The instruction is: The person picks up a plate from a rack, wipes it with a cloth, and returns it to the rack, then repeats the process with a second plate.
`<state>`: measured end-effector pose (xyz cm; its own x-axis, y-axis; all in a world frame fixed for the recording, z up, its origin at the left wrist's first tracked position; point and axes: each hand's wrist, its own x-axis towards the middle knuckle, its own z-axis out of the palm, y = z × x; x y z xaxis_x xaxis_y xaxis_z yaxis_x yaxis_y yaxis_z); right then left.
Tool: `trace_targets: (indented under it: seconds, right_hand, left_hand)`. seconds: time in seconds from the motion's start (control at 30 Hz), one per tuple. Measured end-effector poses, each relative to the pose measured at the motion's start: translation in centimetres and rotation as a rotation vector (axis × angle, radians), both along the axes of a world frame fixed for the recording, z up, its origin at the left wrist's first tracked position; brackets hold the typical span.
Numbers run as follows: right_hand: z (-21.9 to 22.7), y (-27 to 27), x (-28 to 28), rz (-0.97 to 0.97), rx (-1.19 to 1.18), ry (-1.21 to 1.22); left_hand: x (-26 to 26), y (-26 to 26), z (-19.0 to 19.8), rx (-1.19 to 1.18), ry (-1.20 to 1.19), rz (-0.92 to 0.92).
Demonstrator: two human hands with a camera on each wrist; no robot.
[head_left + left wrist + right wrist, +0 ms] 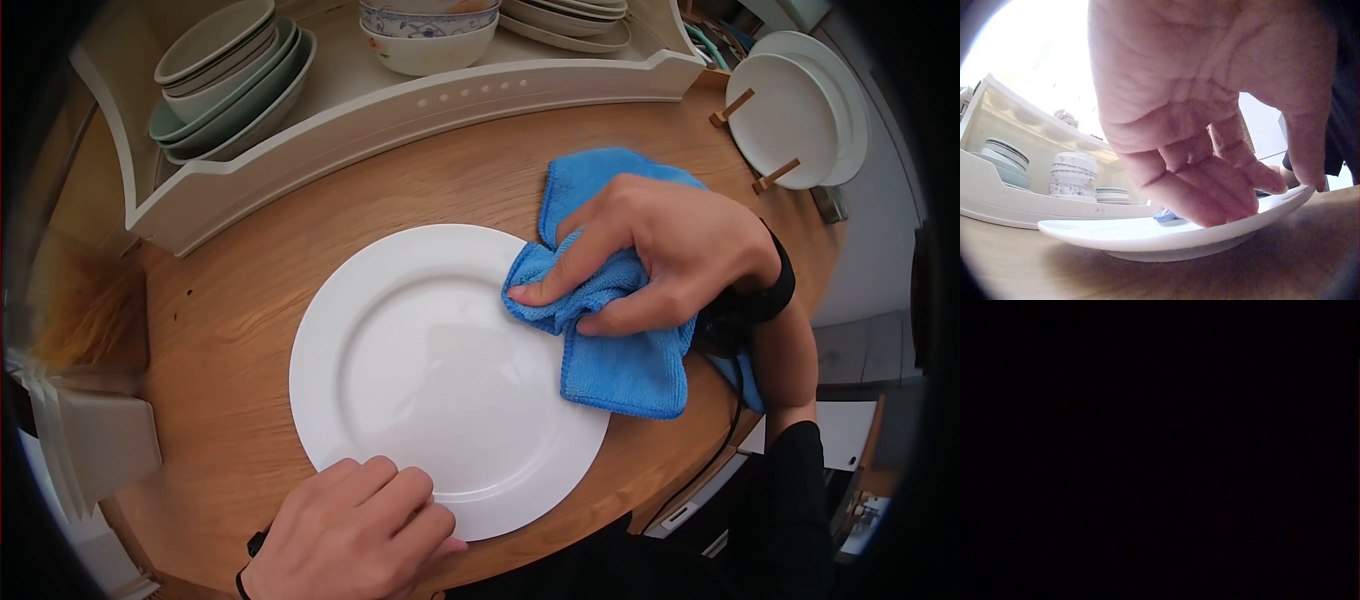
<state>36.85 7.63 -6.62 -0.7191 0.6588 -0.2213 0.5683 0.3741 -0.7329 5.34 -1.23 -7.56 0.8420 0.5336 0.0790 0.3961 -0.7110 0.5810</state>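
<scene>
A white plate [450, 370] lies on the wooden tabletop; in the left wrist view the plate [1129, 234] shows from its side. My left hand [360, 530] holds the rim nearest me, and in the left wrist view that hand [1191, 119] has its fingers over the plate and its thumb at the edge. With bent fingers, my right hand [680, 245] grips a bunched blue cloth [625, 375] against the right part of the rim. Part of the cloth spreads beyond the hand. The right wrist view is black.
Along the back runs a cream shelf [440, 105] with stacked green-and-white dishes [235, 90] and patterned bowls [430, 50]. Two white plates [785, 120] stand upright in a wooden rack at back right. A pale container [110, 440] is at the left edge.
</scene>
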Motion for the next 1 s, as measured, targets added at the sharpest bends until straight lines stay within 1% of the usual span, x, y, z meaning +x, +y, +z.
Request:
trace_targets:
  seconds: [0.13,0.23,0.3,0.37,0.43,0.47,0.57,0.63,0.67,0.73,0.87,0.93,0.97,1.0]
  right_hand:
    - [0.0,-0.2,0.0,-0.024,-0.042,-0.02]
    - [-0.7,0.3,0.6,-0.002,-0.022,0.054]
    - [-0.8,0.7,1.0,-0.041,-0.125,0.01]
    - [-0.8,1.0,1.1,-0.031,-0.133,0.037]
    - [-0.4,1.2,0.8,-0.047,-0.228,-0.019]
    - [-0.3,1.2,0.8,-0.05,-0.228,-0.019]
    - [0.1,1.1,1.0,-0.015,-0.216,-0.042]
    - [0.3,0.8,0.8,-0.002,-0.287,-0.09]
    - [0.6,0.6,0.5,-0.003,-0.287,-0.09]
    - [1.4,0.1,-0.2,0.043,-0.301,-0.187]
    - [0.4,0.2,0.4,0.045,-0.331,-0.131]
    - [-0.3,0.3,0.8,0.02,-0.349,-0.034]
    - [-0.4,0.5,0.9,0.019,-0.349,-0.035]
    - [-0.6,0.8,1.0,0.017,-0.259,0.004]
  left_hand:
    - [0.0,0.1,0.0,0.011,0.011,-0.017]
    - [-0.1,0.1,-0.1,0.009,0.006,-0.015]
    - [-0.1,0.1,-0.1,0.003,0.001,-0.017]
    - [-0.1,0.0,0.0,0.0,0.006,-0.005]
    - [0.0,0.3,0.0,0.017,0.043,-0.004]
    - [0.1,0.3,0.0,0.033,0.079,-0.004]
    - [0.1,0.5,-0.3,0.045,0.04,-0.01]
    - [0.0,0.7,-0.2,0.033,0.047,-0.02]
    - [0.0,0.7,-0.1,0.019,0.053,-0.031]
    - [0.1,0.4,0.1,-0.002,0.029,-0.023]
    - [0.0,0.3,0.4,-0.03,0.019,-0.02]
    - [0.3,0.0,0.6,-0.023,0.037,-0.011]
    - [0.4,0.0,0.7,-0.015,0.056,-0.001]
    - [0.4,0.0,0.6,-0.016,0.056,0.0]
